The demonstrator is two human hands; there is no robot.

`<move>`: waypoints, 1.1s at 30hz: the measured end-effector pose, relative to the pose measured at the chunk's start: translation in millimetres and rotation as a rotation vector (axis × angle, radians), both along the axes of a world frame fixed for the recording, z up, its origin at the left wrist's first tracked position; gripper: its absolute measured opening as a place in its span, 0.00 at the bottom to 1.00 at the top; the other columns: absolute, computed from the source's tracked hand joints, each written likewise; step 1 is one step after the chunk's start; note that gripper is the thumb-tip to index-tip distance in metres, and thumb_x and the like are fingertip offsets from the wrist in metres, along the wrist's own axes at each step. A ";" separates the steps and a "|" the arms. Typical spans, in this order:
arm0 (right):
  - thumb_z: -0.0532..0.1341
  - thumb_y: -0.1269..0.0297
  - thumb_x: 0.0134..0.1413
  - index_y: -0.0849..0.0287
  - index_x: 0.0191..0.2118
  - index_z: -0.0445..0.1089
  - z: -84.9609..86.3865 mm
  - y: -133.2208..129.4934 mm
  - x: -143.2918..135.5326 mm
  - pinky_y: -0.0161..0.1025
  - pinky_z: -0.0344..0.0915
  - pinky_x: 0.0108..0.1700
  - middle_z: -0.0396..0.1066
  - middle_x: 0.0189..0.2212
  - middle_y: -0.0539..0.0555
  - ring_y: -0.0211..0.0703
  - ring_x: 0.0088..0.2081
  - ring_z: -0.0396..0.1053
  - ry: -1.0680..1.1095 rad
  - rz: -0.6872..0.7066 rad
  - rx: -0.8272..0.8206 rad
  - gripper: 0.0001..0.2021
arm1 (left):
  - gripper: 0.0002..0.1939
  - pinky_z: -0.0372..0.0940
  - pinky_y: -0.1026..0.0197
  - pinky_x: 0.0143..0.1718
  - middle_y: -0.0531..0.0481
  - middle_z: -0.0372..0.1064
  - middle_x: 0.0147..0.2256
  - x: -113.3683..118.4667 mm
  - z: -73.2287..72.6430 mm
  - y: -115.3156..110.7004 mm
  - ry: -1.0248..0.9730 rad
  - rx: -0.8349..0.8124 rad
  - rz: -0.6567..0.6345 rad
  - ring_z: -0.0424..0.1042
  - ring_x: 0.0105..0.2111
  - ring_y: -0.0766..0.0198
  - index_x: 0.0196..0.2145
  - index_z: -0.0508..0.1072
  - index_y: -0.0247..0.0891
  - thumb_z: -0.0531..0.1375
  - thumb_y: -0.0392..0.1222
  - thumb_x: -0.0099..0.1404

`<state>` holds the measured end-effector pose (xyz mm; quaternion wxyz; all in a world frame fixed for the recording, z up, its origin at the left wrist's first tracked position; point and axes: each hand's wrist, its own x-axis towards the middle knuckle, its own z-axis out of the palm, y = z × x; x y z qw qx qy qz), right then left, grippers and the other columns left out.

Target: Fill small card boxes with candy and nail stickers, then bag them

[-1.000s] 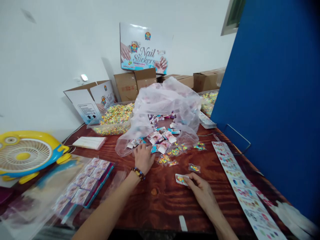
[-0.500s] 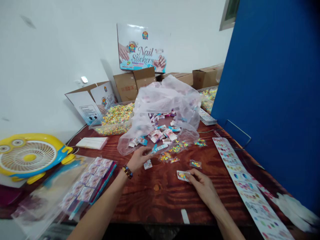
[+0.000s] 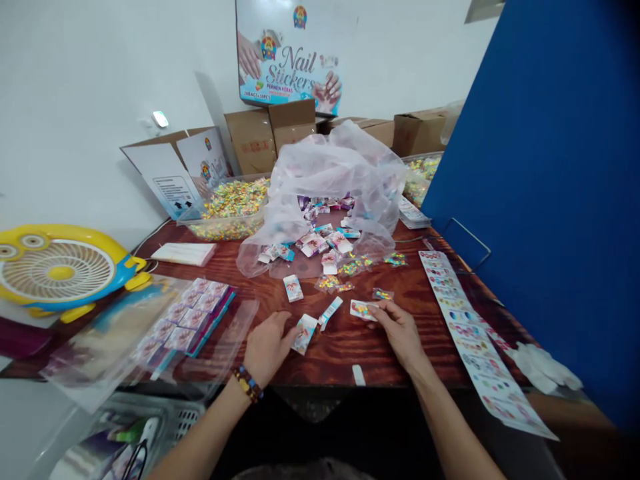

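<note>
Printed card and candy sachet: the card [image 3: 356, 309] and a clear candy sachet [image 3: 363, 311] sit together above the bench [image 3: 320, 367], outside any box; by the look of it, this set is paired but unboxed.
Right hand: the right hand [image 3: 400, 330] has a narrow grip, pinching the card and sachet at one end.
Left hand: the left hand [image 3: 265, 347] has its fingers parted, with the thumb at the edge of a small nail-sticker box [image 3: 304, 335]; whether it presses on the box is hard to tell at this size.
Boxes between the hands: a slim box on its side [image 3: 331, 312] lies close to the first, and another upright-printed box [image 3: 293, 288] lies farther up the bench, all apart from the card.
Loose sachets: one sachet [image 3: 383, 293] lies just beyond the right hand; a cluster of sachets [image 3: 354, 267] lies near the bag mouth, apparently waiting for boxes.
Bag: a translucent bag [image 3: 345, 160] holds many loose boxes, with more spilled at its mouth, so much seems left.
Done side: neat rows of purple-and-white boxes [image 3: 193, 313] lie on the left beside clear plastic sleeves [image 3: 240, 333]; these look like the finished part.
Supplies: a long printed strip [image 3: 465, 320] lies on the right, and a plastic tub [image 3: 227, 230] full of candy sachets stands behind, left of the bag.
</note>
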<state>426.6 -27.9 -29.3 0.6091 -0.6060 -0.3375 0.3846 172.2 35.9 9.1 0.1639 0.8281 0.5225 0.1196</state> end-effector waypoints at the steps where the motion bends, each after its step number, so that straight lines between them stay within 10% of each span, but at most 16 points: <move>1: 0.66 0.44 0.38 0.57 0.26 0.71 0.3 -1.6 -4.1 0.39 0.67 0.32 0.71 0.26 0.51 0.44 0.29 0.66 0.034 0.044 -0.002 0.19 | 0.21 0.64 0.56 0.42 0.40 0.71 0.47 3.3 -0.6 -5.6 0.053 0.024 0.006 0.72 0.45 0.50 0.52 0.69 0.37 0.57 0.50 0.65; 5: 0.65 0.51 0.43 0.58 0.28 0.73 2.0 3.9 -28.3 0.39 0.67 0.36 0.73 0.29 0.51 0.44 0.32 0.68 0.064 0.291 -0.029 0.14 | 0.23 0.66 0.55 0.44 0.42 0.68 0.46 11.0 -8.7 -22.1 0.162 0.057 -0.021 0.68 0.49 0.49 0.54 0.67 0.37 0.60 0.44 0.62; 11: 0.63 0.56 0.48 0.59 0.26 0.70 15.5 30.8 -52.3 0.35 0.64 0.34 0.72 0.26 0.49 0.39 0.29 0.66 0.089 0.290 0.104 0.11 | 0.22 0.66 0.54 0.50 0.44 0.65 0.47 -14.0 -16.8 -32.3 -0.128 0.022 -0.117 0.67 0.47 0.57 0.55 0.64 0.38 0.56 0.35 0.63; 17: 0.63 0.64 0.51 0.59 0.26 0.67 32.7 5.5 -60.5 0.37 0.67 0.35 0.75 0.45 0.56 0.43 0.36 0.72 -0.024 0.757 0.061 0.07 | 0.21 0.64 0.56 0.52 0.47 0.66 0.49 -34.1 -9.3 -42.9 -0.372 -0.073 -0.161 0.68 0.49 0.60 0.56 0.64 0.44 0.57 0.37 0.65; 25: 0.59 0.71 0.54 0.58 0.27 0.66 33.3 -36.4 -88.1 0.44 0.66 0.50 0.65 0.59 0.60 0.49 0.49 0.73 -0.350 0.684 0.159 0.06 | 0.20 0.67 0.53 0.49 0.46 0.69 0.44 -32.1 -10.0 -40.9 -0.393 0.030 -0.023 0.71 0.45 0.57 0.54 0.67 0.42 0.59 0.39 0.64; 33: 0.63 0.62 0.48 0.60 0.26 0.67 60.6 -15.9 -56.9 0.37 0.69 0.32 0.77 0.39 0.56 0.40 0.31 0.73 0.005 0.859 -0.110 0.08 | 0.24 0.63 0.53 0.56 0.44 0.64 0.53 -46.0 -6.8 -47.4 -0.338 -0.005 -0.356 0.65 0.54 0.58 0.59 0.61 0.42 0.57 0.35 0.65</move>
